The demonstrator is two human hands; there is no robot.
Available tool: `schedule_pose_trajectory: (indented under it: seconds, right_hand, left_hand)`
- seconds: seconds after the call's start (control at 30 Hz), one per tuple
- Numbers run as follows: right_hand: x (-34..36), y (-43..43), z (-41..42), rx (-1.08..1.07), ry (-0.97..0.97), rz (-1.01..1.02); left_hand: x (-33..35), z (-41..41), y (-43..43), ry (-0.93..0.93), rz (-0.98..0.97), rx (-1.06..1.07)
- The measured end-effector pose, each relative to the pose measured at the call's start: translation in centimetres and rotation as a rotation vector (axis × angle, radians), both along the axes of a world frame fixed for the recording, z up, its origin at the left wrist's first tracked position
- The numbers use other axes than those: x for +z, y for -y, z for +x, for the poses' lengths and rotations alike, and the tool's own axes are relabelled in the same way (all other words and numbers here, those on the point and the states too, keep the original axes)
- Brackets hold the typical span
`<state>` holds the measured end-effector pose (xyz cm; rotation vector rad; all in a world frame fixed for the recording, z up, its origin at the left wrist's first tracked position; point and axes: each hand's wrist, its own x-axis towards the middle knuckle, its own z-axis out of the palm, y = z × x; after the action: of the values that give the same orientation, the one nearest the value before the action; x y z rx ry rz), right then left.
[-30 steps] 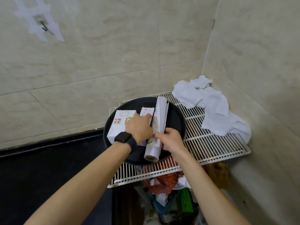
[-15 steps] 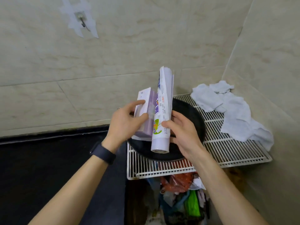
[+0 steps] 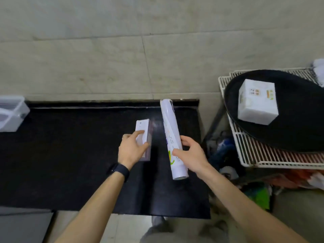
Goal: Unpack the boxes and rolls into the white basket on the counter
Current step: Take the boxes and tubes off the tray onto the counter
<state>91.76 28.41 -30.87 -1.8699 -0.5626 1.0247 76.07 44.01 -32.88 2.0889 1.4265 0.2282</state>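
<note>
Gripping one item each, both hands are hovering over the right part of the black counter [image 3: 70, 163]. The left hand [image 3: 132, 149], wearing a dark wristband [image 3: 119, 170], is clasping a narrow white-and-purple box [image 3: 144, 130]. Just to its right, the right hand [image 3: 191, 155] is grasping a long white roll [image 3: 171, 130] near its near end, the roll pointing away toward the wall. Farther right, a second white box [image 3: 256, 102] is sitting on a black tray [image 3: 298, 128] atop a white wire rack [image 3: 249, 151]. At the far left, the white basket [image 3: 12, 114] is resting on the counter, well apart from both hands.
</note>
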Motion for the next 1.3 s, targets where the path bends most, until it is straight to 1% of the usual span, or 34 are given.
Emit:
schedule_pose_trajectory:
  seconds: [0.1,0.2,0.33,0.5,0.63,0.83,0.93,1.03,1.13,1.3]
  right_hand:
    - [-5.3,-2.0,-2.9,0.105,0.278,-0.258]
    - [-9.2,-3.5,-5.0,0.185,0.43,-0.397]
    - [-11.9,-5.5,-6.7,0.255,0.59,-0.439]
    - [-14.0,-6.5,-7.6,0.37,0.778,-0.453]
    - [-15.3,-6.1,-8.2,0.424,0.839,-0.425]
    - [-14.9,-6.2,-8.1,0.395,0.783,-0.399]
    - [-12.9,-5.8,-7.2,0.375,0.747,-0.322]
    - [-9.9,-4.7,-5.8,0.322,0.856,-0.135]
    - [-6.2,-3.1,-3.4,0.198,0.987,0.029]
    - [0.2,0.2,2.3,0.034,1.133,0.179]
  left_hand:
    - [-4.9,-2.3,-1.1,-0.09,-0.108,0.027]
    - [-7.8,-3.3,-1.8,-0.116,-0.144,0.002]
    - [-9.7,-3.8,-2.2,-0.148,-0.128,-0.04]
    - [-11.2,-4.9,-1.4,-0.188,-0.03,-0.129]
    - [-12.6,-5.5,-0.7,-0.183,0.069,-0.195]
    - [-12.7,-5.7,-1.0,-0.177,0.06,-0.264]
    - [-12.1,-5.7,-1.6,-0.2,0.119,-0.318]
    - [-10.2,-4.5,-1.8,-0.177,0.23,-0.382]
    - [-7.3,-1.8,-1.5,-0.119,0.319,-0.423]
    - [-1.6,5.9,0.0,-0.003,0.433,-0.485]
